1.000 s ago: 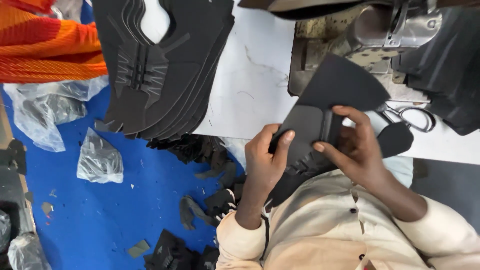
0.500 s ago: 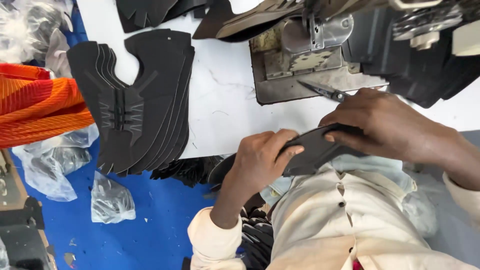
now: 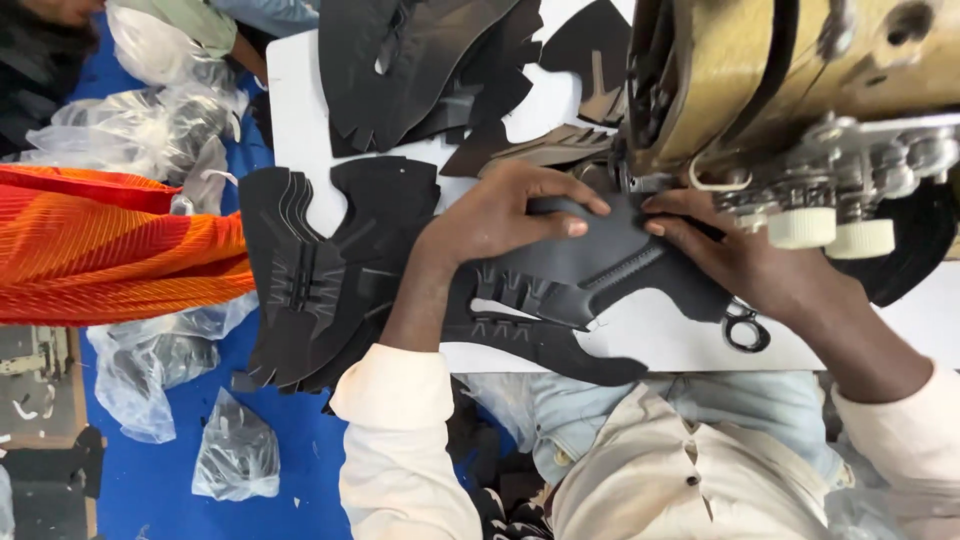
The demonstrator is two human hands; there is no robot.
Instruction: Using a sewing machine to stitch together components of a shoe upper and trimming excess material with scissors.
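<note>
A black shoe-upper piece (image 3: 590,275) lies flat on the white table (image 3: 300,70) under the head of a sewing machine (image 3: 780,100). My left hand (image 3: 505,215) presses down on its top edge, fingers stretched toward the needle area. My right hand (image 3: 730,250) pins the same piece from the right, fingertips touching it just below the machine head. A second black upper piece (image 3: 560,345) lies under it near the table's front edge.
A fanned stack of black uppers (image 3: 320,270) sits left of my left hand; more cut pieces (image 3: 430,65) lie at the back. Black scissors (image 3: 745,328) rest by my right wrist. Orange fabric (image 3: 110,250) and clear plastic bags (image 3: 150,370) lie on the blue floor.
Both hands have carried the black piece up from my lap onto the table and laid it flat under the sewing machine head. The view has moved closer to the machine.
</note>
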